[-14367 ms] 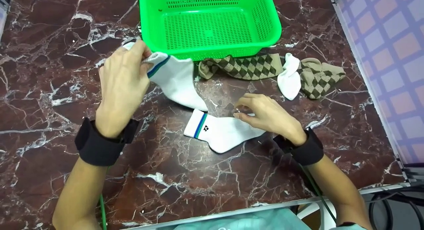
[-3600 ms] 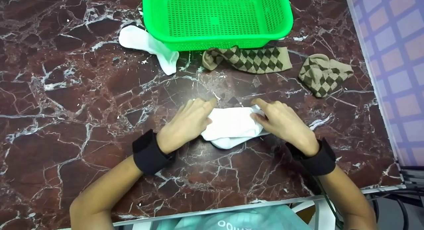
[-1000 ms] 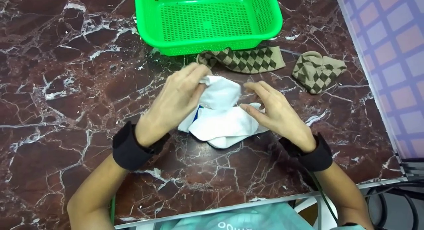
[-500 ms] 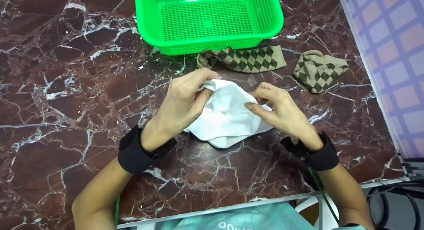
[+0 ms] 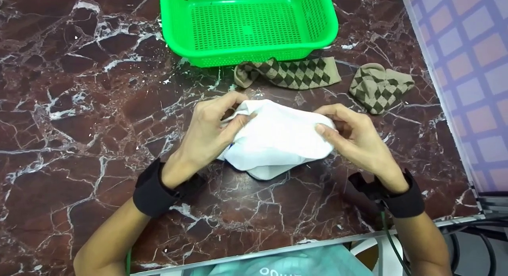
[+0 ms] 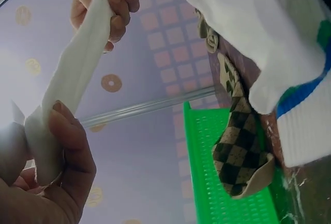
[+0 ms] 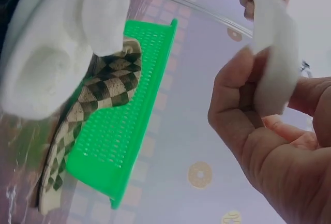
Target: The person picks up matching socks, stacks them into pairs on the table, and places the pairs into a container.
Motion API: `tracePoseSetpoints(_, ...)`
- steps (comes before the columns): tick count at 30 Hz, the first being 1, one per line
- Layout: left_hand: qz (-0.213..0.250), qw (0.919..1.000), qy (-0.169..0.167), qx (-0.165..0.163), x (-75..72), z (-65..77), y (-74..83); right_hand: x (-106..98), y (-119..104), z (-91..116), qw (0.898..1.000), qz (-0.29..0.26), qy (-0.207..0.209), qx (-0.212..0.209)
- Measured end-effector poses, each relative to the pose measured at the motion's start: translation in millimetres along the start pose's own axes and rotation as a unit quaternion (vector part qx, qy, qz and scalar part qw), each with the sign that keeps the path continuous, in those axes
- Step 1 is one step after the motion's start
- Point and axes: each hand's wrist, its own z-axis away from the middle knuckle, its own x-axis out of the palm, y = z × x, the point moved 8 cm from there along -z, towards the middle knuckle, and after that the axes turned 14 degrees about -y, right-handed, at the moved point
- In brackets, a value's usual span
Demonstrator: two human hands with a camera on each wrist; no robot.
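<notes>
A plain white sock [image 5: 283, 123] is stretched sideways between both hands above the table. My left hand [image 5: 206, 127] pinches one end between thumb and fingers. At the other end, my right hand [image 5: 357, 137] grips the fabric. The left wrist view shows the same white sock [image 6: 77, 69] pulled taut between the two hands. Directly below lie more white socks [image 5: 270, 171], one over another and partly hidden. One of these shows a blue and green striped cuff [image 6: 305, 97] in the left wrist view.
A green plastic basket [image 5: 250, 53] stands at the back. In front of it lies a brown argyle sock [image 5: 305, 74], with a second, bunched argyle sock [image 5: 381, 87] farther right. A patterned panel [image 5: 460, 69] borders the marble table [image 5: 99, 149] on the right.
The white sock near the basket's left corner has come to the middle in my left hand. My right hand, apart from it a second ago, now grips its other end and has moved right.
</notes>
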Motion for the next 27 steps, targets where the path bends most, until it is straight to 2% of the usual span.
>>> tracePoseSetpoints(5,0.005,0.9992,-0.012,-0.037,3.2,7.6,-6.7,-1.8,1.7,3.9,0.999,0.001,0.004,0.032)
tracePoseSetpoints(8,0.014,0.9958,-0.063,-0.064,12.6,12.6,-12.0,-1.4,7.8,5.7,0.998,0.000,0.001,0.056)
tracePoseSetpoints(10,0.022,0.9908,-0.107,-0.081,21.0,16.4,-15.2,-1.1,13.6,6.4,0.998,0.010,0.000,0.064)
tracePoseSetpoints(12,0.029,0.9841,-0.147,-0.095,30.5,20.0,-18.8,-0.7,21.6,7.2,0.997,0.031,-0.004,0.069)
tracePoseSetpoints(15,0.011,0.9768,-0.184,-0.109,41.5,24.3,-22.4,0.9,37.4,8.4,0.994,0.081,-0.013,0.074)
tracePoseSetpoints(21,-0.042,0.9675,-0.211,-0.133,54.7,31.5,-32.5,11.3,65.9,7.1,0.987,0.125,-0.047,0.092)
tracePoseSetpoints(27,-0.097,0.9556,-0.232,-0.153,62.0,37.1,-41.2,19.5,74.9,3.2,0.982,0.154,-0.060,0.093)
